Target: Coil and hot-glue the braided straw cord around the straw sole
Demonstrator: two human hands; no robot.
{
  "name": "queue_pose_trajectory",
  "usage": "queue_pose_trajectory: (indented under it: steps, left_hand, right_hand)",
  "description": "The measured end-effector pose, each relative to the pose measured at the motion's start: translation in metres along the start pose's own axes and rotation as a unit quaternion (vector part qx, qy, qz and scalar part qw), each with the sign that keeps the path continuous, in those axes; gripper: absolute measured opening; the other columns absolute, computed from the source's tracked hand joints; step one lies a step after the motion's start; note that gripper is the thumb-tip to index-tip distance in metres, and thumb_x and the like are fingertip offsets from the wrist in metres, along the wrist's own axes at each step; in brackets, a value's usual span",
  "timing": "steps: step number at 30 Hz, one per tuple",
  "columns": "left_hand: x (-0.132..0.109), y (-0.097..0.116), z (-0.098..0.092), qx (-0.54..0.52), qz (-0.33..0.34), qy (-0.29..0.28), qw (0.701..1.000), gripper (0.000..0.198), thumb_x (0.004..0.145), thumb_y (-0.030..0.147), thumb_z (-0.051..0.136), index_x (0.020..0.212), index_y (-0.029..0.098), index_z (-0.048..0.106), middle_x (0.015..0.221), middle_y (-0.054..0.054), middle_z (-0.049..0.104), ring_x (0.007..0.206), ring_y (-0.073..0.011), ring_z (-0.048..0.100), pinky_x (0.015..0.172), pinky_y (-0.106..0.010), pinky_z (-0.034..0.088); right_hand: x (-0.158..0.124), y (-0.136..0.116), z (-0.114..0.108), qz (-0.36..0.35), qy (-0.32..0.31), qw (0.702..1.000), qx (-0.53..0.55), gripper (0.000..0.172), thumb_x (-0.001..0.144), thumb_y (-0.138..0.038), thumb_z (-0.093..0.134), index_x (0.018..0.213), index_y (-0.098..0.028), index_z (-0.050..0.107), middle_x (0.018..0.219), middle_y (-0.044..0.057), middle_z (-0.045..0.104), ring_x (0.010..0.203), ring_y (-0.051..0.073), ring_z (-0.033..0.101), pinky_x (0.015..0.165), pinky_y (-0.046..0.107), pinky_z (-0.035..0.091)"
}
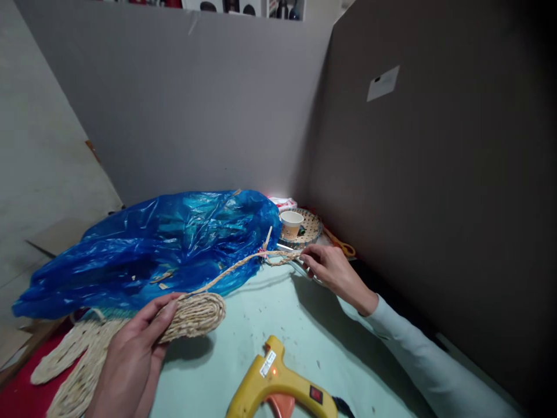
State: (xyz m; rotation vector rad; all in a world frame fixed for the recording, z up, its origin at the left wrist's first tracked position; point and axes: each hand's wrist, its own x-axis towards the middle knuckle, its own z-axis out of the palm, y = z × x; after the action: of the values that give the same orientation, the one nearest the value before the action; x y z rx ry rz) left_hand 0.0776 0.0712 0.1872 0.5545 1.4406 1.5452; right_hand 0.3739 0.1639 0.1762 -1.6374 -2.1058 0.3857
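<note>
one left hand [134, 354] closes round one coil [198, 316], one right hand [333, 271] pinches one rope [239, 263]; one glue gun [296, 381], one cup [290, 226], pale green counter [243, 322], two grey walls [217, 104].

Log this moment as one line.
left hand: holds flat coil; right hand: pinches braided cord; cord: runs between hands; yellow glue gun: on pale green cloth, light lit

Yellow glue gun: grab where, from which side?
Probably the handle, the branch bearing the red switch, from the right: the gun lies on its side, that branch angles rightward, and the orange trigger sits in the fork. I'd avoid the left branch; the glowing indicator suggests heat.
</note>
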Motion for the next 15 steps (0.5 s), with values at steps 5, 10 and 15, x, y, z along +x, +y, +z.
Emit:
queue_pose_trajectory:
  steps: [5, 10, 15]
  left_hand:
    - [0.005, -0.004, -0.006, -0.001, 0.007, -0.024, 1.0, 0.023, 0.053, 0.021, 0.088, 0.072, 0.024, 0.075, 0.074, 0.003, 0.074, 0.072, -0.0153, 0.065, 0.057, -0.013, 0.051]
    - [0.008, -0.013, -0.008, 0.009, 0.009, -0.077, 0.997, 0.014, 0.069, 0.028, 0.084, 0.081, 0.024, 0.078, 0.08, 0.001, 0.076, 0.076, -0.0155, 0.067, 0.068, -0.016, 0.055]
    - [0.001, -0.016, -0.005, 0.025, -0.005, -0.129, 0.991, 0.02, 0.07, 0.032, 0.085, 0.086, 0.023, 0.077, 0.08, 0.0, 0.075, 0.074, -0.0152, 0.066, 0.066, -0.018, 0.053]
  right_hand:
    - [-0.002, -0.001, 0.004, -0.01, -0.015, 1.0, -0.019, 0.022, 0.098, -0.035, 0.061, 0.109, -0.016, 0.065, 0.103, 0.004, 0.07, 0.084, 0.018, 0.069, 0.075, 0.038, 0.059]
    - [-0.035, -0.025, -0.001, -0.108, -0.147, 0.983, 0.006, 0.045, 0.104, -0.039, 0.046, 0.068, -0.018, 0.064, 0.059, -0.002, 0.062, 0.054, 0.013, 0.058, 0.056, 0.026, 0.045]
    - [-0.081, -0.05, -0.004, -0.143, -0.206, 0.968, 0.01, 0.029, 0.089, -0.05, 0.065, 0.084, -0.022, 0.066, 0.083, 0.004, 0.069, 0.07, 0.021, 0.063, 0.058, 0.029, 0.041]
